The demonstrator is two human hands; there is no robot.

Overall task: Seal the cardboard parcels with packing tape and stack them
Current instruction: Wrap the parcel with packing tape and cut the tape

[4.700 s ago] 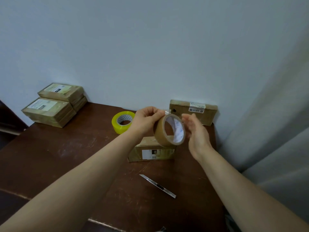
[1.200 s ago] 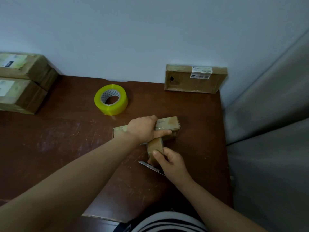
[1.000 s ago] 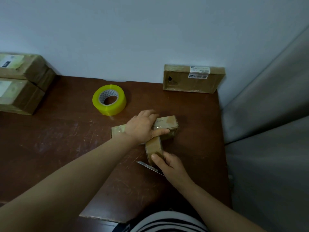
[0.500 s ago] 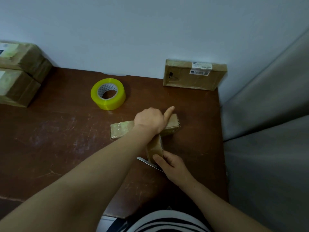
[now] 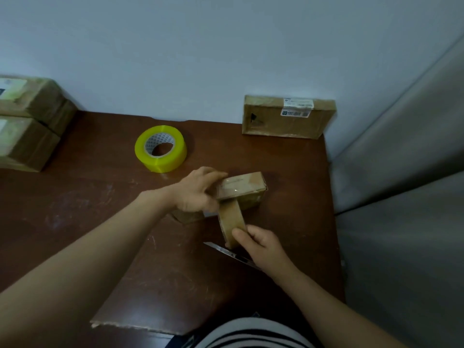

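Sealing is in progress on one small parcel [image 5: 241, 190], which lies on the table [image 5: 100, 222] under the left hand [image 5: 198, 190]; its fingers are spread flat and press on the parcel top without clasping it. The right hand [image 5: 256, 243] has its fingers closed around the brown tape roll [image 5: 232, 222], held on edge against the parcel's near side, just beyond the fingertips. A strip appears laid over the top; cutting and stacking are judged outstanding. A knife [image 5: 226, 252] lies beneath the right fingers. Count: at least two stacked parcels [image 5: 25, 126] far left of the left fingers, one leaning parcel [image 5: 286, 116] beyond both hands, one yellow tape roll [image 5: 160, 151].
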